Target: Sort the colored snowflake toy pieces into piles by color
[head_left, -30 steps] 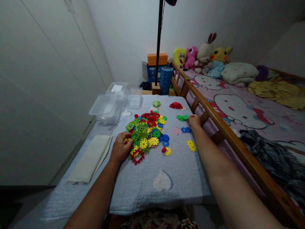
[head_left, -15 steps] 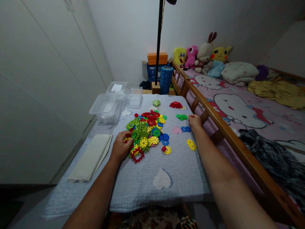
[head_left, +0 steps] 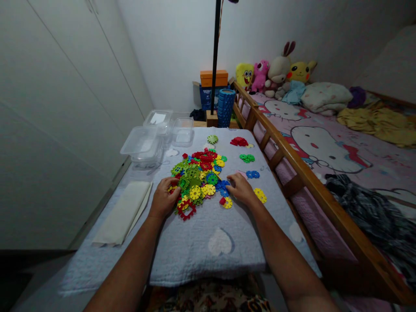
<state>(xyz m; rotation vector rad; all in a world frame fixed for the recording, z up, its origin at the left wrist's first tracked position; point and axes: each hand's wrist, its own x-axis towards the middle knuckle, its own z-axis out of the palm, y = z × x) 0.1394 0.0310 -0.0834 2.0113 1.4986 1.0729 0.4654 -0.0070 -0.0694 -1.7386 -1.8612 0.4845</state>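
Observation:
A mixed heap of plastic building pieces (head_left: 195, 175) in green, red, yellow and blue lies mid-table. My left hand (head_left: 163, 198) rests at its left edge, thumb and fingers parted around some red and yellow pieces. At the heap's right side my right hand (head_left: 241, 189) reaches toward blue notched discs (head_left: 222, 187), its thumb and forefinger apart. Just below them lies a yellow disc (head_left: 228, 203) with a small red piece. Sorted by colour on the right are red pieces (head_left: 238, 141), green discs (head_left: 247, 158), blue discs (head_left: 252, 174) and yellow discs (head_left: 260, 195).
Clear plastic boxes (head_left: 143, 149) stand at the back left, with a folded beige cloth (head_left: 125, 212) nearer me. A single light-green disc (head_left: 212, 139) lies behind the heap. The wooden bed rail (head_left: 286, 160) borders the table's right side. A black pole (head_left: 215, 65) rises behind.
My right hand has moved left, from beside the green discs at the table's right edge to the blue discs at the heap. My left hand stays almost in place.

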